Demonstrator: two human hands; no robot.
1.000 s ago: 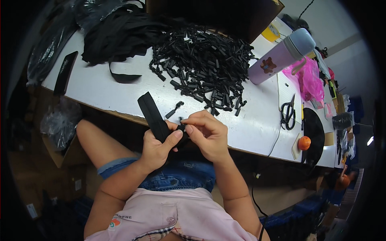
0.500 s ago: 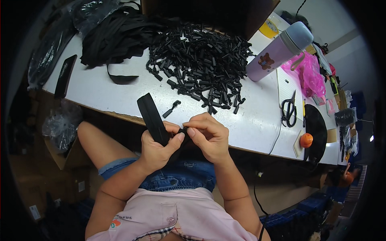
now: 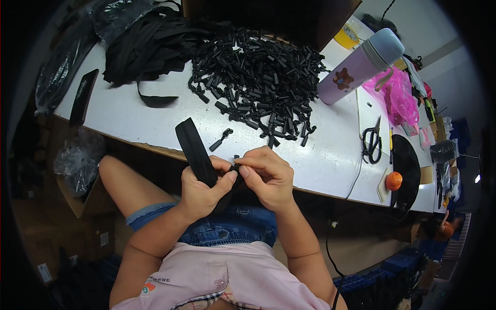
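Observation:
My left hand (image 3: 200, 192) is closed round a folded black zipper tape (image 3: 194, 150), whose loop stands up past the table's near edge. Thumb and fingers of my right hand (image 3: 271, 178) pinch a small black zipper slider (image 3: 236, 166) at the tape's end, close to my left thumb. My fingers cover much of it, so how far the slider sits on the tape cannot be made out. On the table just beyond my hands lies a single black zipper slider with a long pull (image 3: 221, 139). Farther off is a big heap of such zipper sliders (image 3: 258, 77).
Black zipper tapes (image 3: 150, 51) lie bundled at the far left, near a dark flat case (image 3: 84, 97). At the right are a lilac bottle (image 3: 351, 70), black scissors (image 3: 371, 142), an orange round object (image 3: 393, 181) and a pink plastic bag (image 3: 395, 95). A dark box (image 3: 336, 26) stands behind.
Both hands stay nearly in place. The fingers of my right hand have shifted slightly at the slider, and a small dark end now shows above the fingertips.

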